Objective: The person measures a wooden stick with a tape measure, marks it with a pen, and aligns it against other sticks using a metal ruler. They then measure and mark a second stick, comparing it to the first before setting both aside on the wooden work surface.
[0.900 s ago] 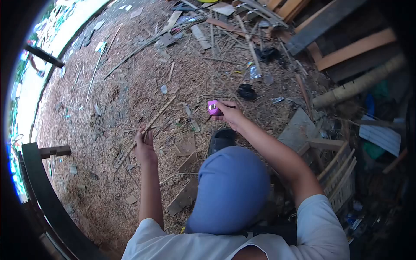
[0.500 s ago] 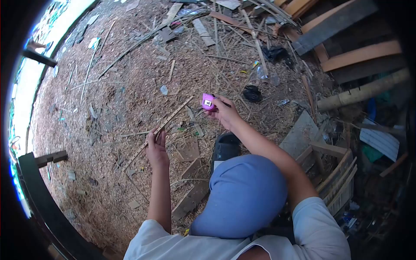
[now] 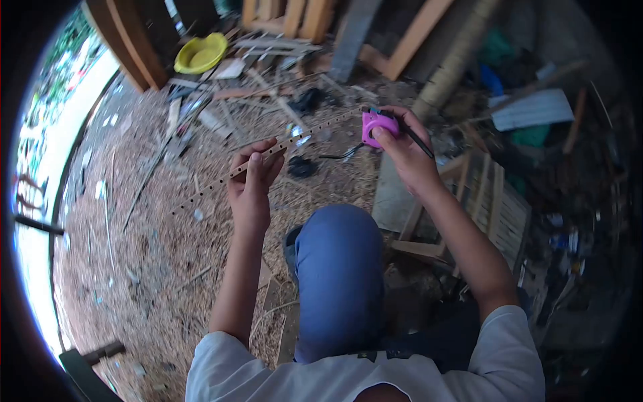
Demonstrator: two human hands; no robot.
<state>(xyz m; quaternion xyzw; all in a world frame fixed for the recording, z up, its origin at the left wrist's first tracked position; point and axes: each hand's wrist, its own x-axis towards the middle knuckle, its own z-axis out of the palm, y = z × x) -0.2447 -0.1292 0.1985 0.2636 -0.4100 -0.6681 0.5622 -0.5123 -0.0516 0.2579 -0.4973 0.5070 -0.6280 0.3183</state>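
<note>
My left hand (image 3: 252, 181) pinches a thin wooden strip (image 3: 207, 191) with a row of dark holes along it. The strip slants up to the right, and its far end reaches close to a pink tape measure (image 3: 380, 128). My right hand (image 3: 410, 151) is closed around that tape measure, thumb on its near side. A black strap (image 3: 420, 143) hangs by the fingers. Both hands are raised in front of my bent knee (image 3: 338, 268), in blue trousers.
Wood shavings and scraps cover the ground (image 3: 154, 268). A yellow basin (image 3: 201, 55) lies at the back, near upright planks (image 3: 321, 20). At the right are a bamboo pole (image 3: 459, 57), a slatted wooden crate (image 3: 418, 248) and a white corrugated sheet (image 3: 532, 109).
The view has swung to the right, bringing the yellow basin into sight. Both hands are now higher in the view, still holding the strip and the tape measure.
</note>
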